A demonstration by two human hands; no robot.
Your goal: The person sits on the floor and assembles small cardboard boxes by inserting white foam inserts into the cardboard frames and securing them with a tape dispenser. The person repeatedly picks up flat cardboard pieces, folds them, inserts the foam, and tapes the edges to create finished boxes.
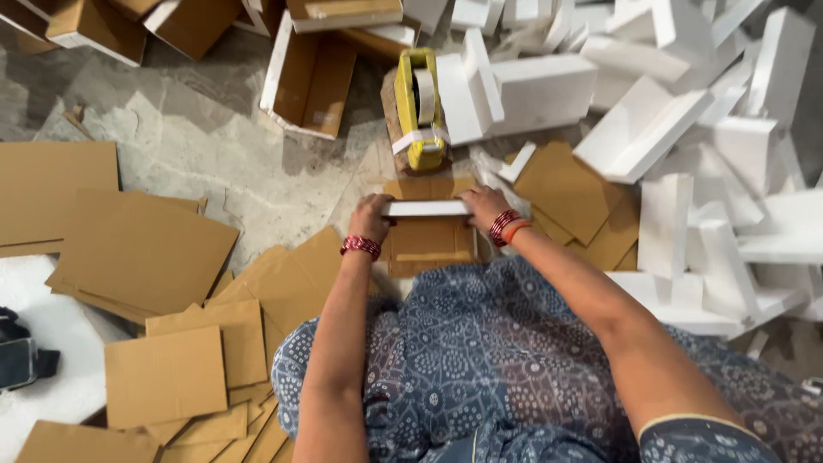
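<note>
My left hand (370,219) and my right hand (484,207) grip the two ends of a flat white foam strip (426,208). The strip lies across a small brown cardboard box (429,244) on the floor in front of my lap. Both wrists carry red bangles. Just beyond the box stands a yellow tape dispenser (419,107) with a roll of pale tape, resting on a brick-like block.
Flat cardboard sheets (141,253) are strewn over the floor at left and near my knees. A heap of white foam blocks (677,129) fills the right and far side. Open cardboard boxes (310,81) lie at the top. A dark object (21,356) sits at the left edge.
</note>
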